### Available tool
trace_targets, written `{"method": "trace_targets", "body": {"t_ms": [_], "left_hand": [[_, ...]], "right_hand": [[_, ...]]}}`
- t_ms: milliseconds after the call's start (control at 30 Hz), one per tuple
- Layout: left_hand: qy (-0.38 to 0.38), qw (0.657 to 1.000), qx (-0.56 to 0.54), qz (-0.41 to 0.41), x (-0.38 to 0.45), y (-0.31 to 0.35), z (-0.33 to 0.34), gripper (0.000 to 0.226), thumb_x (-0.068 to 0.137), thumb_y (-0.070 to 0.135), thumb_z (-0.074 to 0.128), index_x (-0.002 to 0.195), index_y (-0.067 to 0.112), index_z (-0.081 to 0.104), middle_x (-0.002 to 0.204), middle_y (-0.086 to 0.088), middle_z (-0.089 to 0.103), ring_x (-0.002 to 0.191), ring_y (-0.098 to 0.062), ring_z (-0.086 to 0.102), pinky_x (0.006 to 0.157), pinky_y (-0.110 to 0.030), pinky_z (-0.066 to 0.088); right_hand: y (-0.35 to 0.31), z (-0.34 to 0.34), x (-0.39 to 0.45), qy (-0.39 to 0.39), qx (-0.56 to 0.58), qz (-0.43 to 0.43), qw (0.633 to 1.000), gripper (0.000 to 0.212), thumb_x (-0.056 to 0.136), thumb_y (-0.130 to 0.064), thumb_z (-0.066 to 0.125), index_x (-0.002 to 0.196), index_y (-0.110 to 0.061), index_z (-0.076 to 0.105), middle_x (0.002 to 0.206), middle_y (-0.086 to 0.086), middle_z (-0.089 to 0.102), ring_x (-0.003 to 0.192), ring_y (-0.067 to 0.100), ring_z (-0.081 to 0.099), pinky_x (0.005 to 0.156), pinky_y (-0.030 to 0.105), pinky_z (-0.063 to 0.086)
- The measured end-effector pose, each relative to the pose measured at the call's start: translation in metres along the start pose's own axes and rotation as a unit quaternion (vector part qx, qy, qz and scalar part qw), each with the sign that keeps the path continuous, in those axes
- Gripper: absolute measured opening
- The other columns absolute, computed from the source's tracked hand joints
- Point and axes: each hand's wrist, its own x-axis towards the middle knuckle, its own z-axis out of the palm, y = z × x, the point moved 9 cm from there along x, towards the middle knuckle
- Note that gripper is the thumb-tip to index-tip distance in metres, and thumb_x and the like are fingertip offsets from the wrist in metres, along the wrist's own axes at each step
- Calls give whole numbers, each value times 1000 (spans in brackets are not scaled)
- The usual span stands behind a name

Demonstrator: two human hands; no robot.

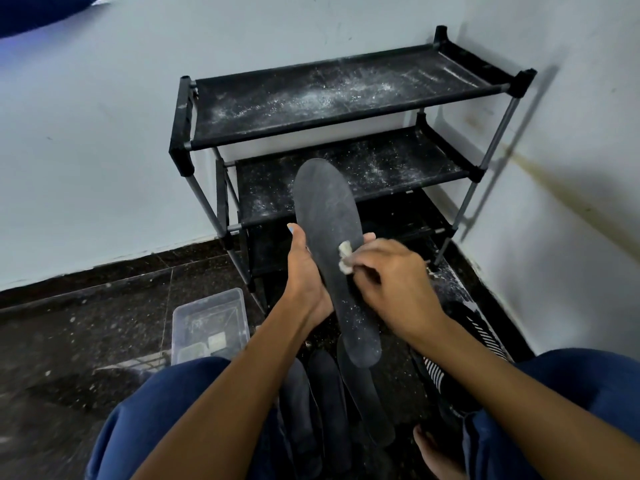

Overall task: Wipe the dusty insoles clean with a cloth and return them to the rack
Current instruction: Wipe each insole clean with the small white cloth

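Observation:
A long dark grey insole [327,216] stands upright in front of me, with white dust specks near its lower end. My left hand [306,271] grips it along its left edge from behind. My right hand [394,278] pinches a small whitish cloth [344,259] and presses it onto the middle of the insole. Several more dark insoles [325,403] lie on the floor between my knees. The black three-tier rack [346,98] stands in the corner beyond, its fabric shelves covered in white dust and bearing no insoles.
A clear plastic box [209,323] with small items sits on the dark speckled floor at my left. A striped black-and-white fabric item [481,337] lies at the right, by the wall. White walls close the corner behind and right of the rack.

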Motion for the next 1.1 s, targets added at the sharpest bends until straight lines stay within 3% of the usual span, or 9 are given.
{"method": "trace_targets", "body": {"t_ms": [133,233,400,567,667,767,867,967,1100], "left_hand": [[6,999,-30,-14,0,0,-5,88,86,75,10,112,7,59,113,-24,66,95,-36,66,87,-45,52],[0,1000,-9,-29,-2,-4,-1,91,84,78,13,119,6,56,108,-22,68,95,-32,68,82,-41,54],[17,995,62,-80,-10,-22,0,95,79,82,21,104,4,68,98,-16,73,90,-27,70,78,-38,54],[-16,998,7,-58,-9,-7,4,105,77,84,9,84,4,78,104,-15,72,99,-29,66,86,-42,49],[-48,998,-14,-47,-12,-4,13,106,79,83,6,74,6,79,100,-15,72,96,-27,67,87,-40,49],[-48,997,-7,-52,-12,-5,14,106,78,83,4,70,8,79,94,-14,73,90,-25,70,84,-37,50],[-34,998,-24,-49,-8,-3,6,100,78,83,7,96,13,76,103,-17,71,99,-36,65,85,-45,52],[-34,997,-61,-32,-5,3,4,94,78,83,10,136,18,45,114,-21,67,91,-39,68,72,-47,58],[-30,998,-56,-13,-5,10,4,94,79,83,9,115,12,59,107,-19,69,86,-37,68,73,-45,56]], "right_hand": [[-10,15,-5,-67,79,-23,994,16,76,-15,60,76,-11,76,79,-1,70,73,12,65,73,31,53],[9,5,-2,-6,57,16,998,9,80,-14,67,82,-10,75,82,2,70,78,15,65,74,35,53],[9,4,-2,24,53,23,998,10,80,-12,66,85,-10,74,85,1,70,78,14,64,76,31,54],[-8,16,-4,-88,112,-18,990,28,77,-32,53,72,-15,75,76,-5,70,73,7,64,72,25,52],[8,4,1,-20,-3,-3,1000,23,83,-27,57,77,-13,74,84,-2,69,79,15,64,74,30,50],[-2,5,-4,-2,15,-15,1000,22,82,-22,56,80,-11,74,84,0,69,79,17,64,75,27,47],[-15,20,-12,-87,90,-36,991,27,78,-28,52,75,-14,75,79,-3,69,73,10,64,71,29,52],[6,15,-6,-66,41,8,997,24,79,-28,54,74,-15,74,85,-2,70,78,14,65,73,35,54],[-8,12,-10,-43,6,-15,999,26,83,-23,52,80,-10,74,86,0,69,80,17,64,73,30,52]]}}
